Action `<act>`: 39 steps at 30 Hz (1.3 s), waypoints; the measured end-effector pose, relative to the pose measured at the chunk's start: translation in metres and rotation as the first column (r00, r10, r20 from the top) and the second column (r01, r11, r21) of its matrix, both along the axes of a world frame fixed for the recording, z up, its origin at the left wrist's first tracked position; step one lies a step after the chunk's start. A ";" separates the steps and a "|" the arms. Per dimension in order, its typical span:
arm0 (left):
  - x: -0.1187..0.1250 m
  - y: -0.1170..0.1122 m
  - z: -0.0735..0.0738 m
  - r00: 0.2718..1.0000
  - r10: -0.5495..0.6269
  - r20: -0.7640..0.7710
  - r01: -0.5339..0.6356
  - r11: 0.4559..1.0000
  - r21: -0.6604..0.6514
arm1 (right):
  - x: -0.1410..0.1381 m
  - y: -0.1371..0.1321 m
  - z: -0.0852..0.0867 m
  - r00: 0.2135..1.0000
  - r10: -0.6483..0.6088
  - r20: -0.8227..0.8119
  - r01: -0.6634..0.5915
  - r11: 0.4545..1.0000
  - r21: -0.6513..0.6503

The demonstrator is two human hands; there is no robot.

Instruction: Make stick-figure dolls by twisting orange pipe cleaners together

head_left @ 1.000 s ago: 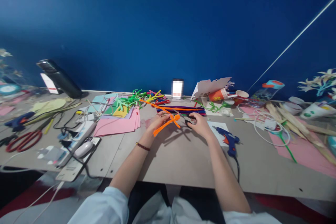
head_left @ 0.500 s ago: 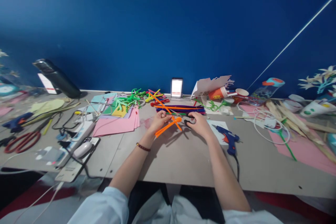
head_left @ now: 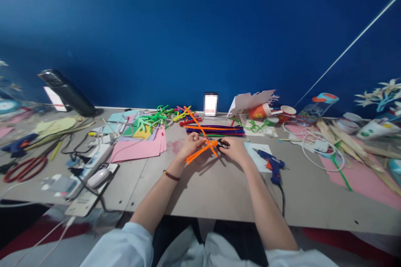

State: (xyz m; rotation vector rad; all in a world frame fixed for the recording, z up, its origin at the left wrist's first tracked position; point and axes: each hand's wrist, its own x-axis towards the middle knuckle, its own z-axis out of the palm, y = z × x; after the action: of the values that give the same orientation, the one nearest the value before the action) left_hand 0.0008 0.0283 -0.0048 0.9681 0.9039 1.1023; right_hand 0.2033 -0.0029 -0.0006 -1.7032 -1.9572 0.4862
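Observation:
My left hand point(head_left: 191, 145) is closed on an orange pipe-cleaner figure point(head_left: 200, 155), whose long limbs cross and stick out up-left, down-left and down-right. A small orange knot sits near the crossing. In my right hand point(head_left: 234, 149) are black-handled scissors point(head_left: 223, 145), my fingers through the handles. Their blades point left and reach the orange pipe cleaner by my left fingertips; whether they touch it I cannot tell. Just behind both hands lies a bundle of purple, blue and orange pipe cleaners point(head_left: 232, 130).
Pink paper sheets point(head_left: 134, 151) and bent green pipe cleaners point(head_left: 156, 117) lie to the left. A blue glue gun point(head_left: 275, 166) rests on the right with its cord running forward. A phone point(head_left: 211, 104) stands against the wall; a power strip point(head_left: 94, 167) is at left.
My right hand has moved slightly left, bringing the scissors up to the orange pipe cleaner. The figure's upper limb has tilted a little more upright.

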 end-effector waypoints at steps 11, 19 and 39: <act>0.003 -0.001 -0.001 0.998 -0.057 0.032 0.055 0.998 0.040 | 0.000 -0.002 0.004 0.993 0.035 0.115 -0.031 0.999 -0.033; 0.004 -0.002 -0.002 0.997 -0.070 0.035 0.068 0.997 0.038 | 0.002 -0.003 0.007 0.987 0.061 0.152 -0.053 0.997 -0.051; -0.002 0.001 0.001 0.994 -0.104 0.035 0.103 0.995 0.013 | -0.003 0.001 -0.008 0.977 0.119 -0.177 -0.149 0.975 -0.164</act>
State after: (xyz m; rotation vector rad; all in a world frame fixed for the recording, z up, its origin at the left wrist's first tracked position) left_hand -0.0013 0.0293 -0.0040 0.9903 0.8102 1.0344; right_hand 0.2007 -0.0022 -0.0085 -1.5813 -1.9639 0.8464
